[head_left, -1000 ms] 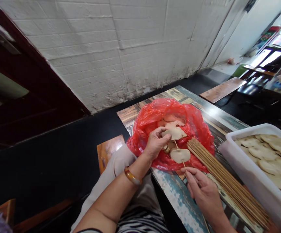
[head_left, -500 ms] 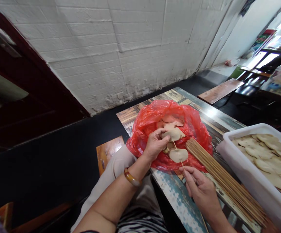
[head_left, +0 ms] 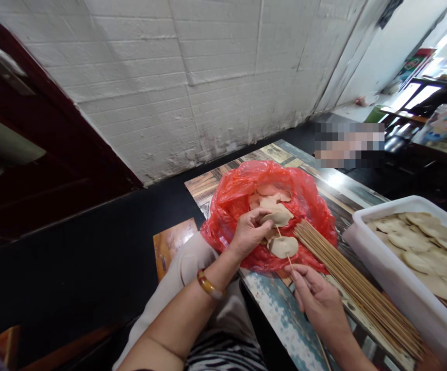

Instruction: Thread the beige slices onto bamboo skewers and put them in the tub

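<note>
My left hand (head_left: pixel 248 233) pinches the edge of a thin, pale food slice (head_left: pixel 280 214) over an open red plastic bag (head_left: pixel 225 193). More such slices lie in the bag; whether they are potato I cannot be sure. Thumb and fingers of my right hand (head_left: pixel 318 296) grip a thin bamboo skewer (head_left: pixel 290 263) near the table edge. Another pale slice (head_left: pixel 284 248) is threaded on this skewer, and the skewer's upper end reaches the slice at my left fingertips. Beside my right hand lies a thick bundle of bamboo skewers (head_left: pixel 352 281), its tips resting on the bag.
A white plastic tub (head_left: pixel 381 265) holding many pale slices stands to the right on the patterned table (head_left: pixel 273 296). A wooden stool (head_left: pixel 171 242) is left of my knee. Behind are a white wall (head_left: pixel 223 67) and a dark red door (head_left: pixel 72 159).
Both hands keep almost the same grip. The slice in my left hand has shifted slightly on the skewer's upper end; the threaded slice stays about where it was.
</note>
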A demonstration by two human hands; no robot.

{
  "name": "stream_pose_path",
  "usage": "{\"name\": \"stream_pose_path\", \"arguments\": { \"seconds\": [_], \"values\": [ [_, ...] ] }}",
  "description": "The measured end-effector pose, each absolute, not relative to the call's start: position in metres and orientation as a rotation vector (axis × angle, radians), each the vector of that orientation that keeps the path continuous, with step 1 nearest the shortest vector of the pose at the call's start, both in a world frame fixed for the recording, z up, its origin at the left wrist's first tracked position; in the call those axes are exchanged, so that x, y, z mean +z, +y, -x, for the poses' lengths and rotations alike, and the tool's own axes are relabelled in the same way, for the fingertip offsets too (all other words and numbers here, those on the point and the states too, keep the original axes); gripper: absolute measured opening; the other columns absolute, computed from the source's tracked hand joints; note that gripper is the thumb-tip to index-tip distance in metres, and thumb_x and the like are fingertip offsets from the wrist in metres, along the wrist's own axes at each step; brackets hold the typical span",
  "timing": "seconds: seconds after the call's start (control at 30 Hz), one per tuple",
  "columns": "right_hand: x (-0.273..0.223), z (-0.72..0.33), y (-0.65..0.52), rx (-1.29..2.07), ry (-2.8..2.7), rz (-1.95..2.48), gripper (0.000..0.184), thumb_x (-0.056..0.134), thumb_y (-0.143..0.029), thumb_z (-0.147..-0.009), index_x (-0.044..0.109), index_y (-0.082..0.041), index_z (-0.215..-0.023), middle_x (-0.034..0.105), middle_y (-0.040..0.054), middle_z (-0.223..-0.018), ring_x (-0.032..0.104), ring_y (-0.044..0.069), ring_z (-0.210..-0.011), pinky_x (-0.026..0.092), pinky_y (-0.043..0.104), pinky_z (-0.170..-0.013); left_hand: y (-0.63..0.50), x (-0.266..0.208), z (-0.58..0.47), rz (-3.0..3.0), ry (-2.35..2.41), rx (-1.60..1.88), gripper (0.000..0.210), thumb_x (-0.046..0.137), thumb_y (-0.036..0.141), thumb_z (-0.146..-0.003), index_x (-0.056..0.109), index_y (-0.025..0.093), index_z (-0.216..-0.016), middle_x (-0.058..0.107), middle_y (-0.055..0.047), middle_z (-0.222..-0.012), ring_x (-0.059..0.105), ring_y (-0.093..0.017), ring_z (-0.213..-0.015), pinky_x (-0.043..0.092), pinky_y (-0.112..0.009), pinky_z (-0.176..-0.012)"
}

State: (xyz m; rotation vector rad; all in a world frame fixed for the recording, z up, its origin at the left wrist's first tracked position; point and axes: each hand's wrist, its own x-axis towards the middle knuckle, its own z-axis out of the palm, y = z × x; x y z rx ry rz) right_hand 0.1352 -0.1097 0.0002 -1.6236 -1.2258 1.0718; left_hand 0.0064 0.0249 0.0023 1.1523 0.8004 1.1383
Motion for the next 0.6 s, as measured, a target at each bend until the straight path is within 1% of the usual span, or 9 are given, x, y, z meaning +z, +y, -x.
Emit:
{"name": "stream_pose_path", "arguments": {
  "seconds": [0.23,0.33,0.47,0.6],
  "values": [
    [0.0015,-0.1347,-0.1092,1.06,-1.221,1.635,0.035,0.047,-0.046,-0.081,0.058,-0.016,-0.095,0.039,-0.0089,-0.039,0.04,0.012,-0.035,0.031,0.022,-0.039,0.022,0.0026,-0.0082,-1.245,0.831,1.157,0.021,0.06,0.018,-0.068,0.065,0.016,-0.088,0.065,-0.004,-0.083,0.059,-0.014,-0.076,0.044,-0.022,-0.066],
    [0.0007,-0.1335,-0.109,1.039,-1.192,1.626,0.035,0.047,-0.047,-0.081,0.058,-0.016,-0.095,0.038,-0.0091,-0.037,0.038,0.012,-0.034,0.03,0.022,-0.038,0.0215,0.0008,-0.0092,-1.282,0.83,1.161,0.024,0.059,0.018,-0.069,0.064,0.016,-0.092,0.065,-0.005,-0.088,0.059,-0.015,-0.08,0.045,-0.023,-0.07],
    [-0.0003,-0.1332,-0.1094,1.039,-1.184,1.596,0.034,0.047,-0.045,-0.082,0.058,-0.016,-0.096,0.038,-0.0093,-0.037,0.038,0.011,-0.033,0.03,0.021,-0.037,0.0217,-0.0006,-0.0099,-1.344,0.861,1.178,0.029,0.06,0.017,-0.068,0.064,0.017,-0.097,0.065,-0.005,-0.093,0.058,-0.016,-0.082,0.044,-0.025,-0.075],
    [0.0,-0.1343,-0.1099,1.037,-1.196,1.591,0.033,0.048,-0.044,-0.082,0.058,-0.016,-0.097,0.038,-0.0094,-0.038,0.038,0.01,-0.033,0.03,0.021,-0.037,0.0224,0.0014,-0.0093,-1.419,0.887,1.235,0.026,0.06,0.014,-0.067,0.066,0.018,-0.091,0.063,-0.005,-0.091,0.056,-0.017,-0.084,0.043,-0.025,-0.076]
  ]
}}
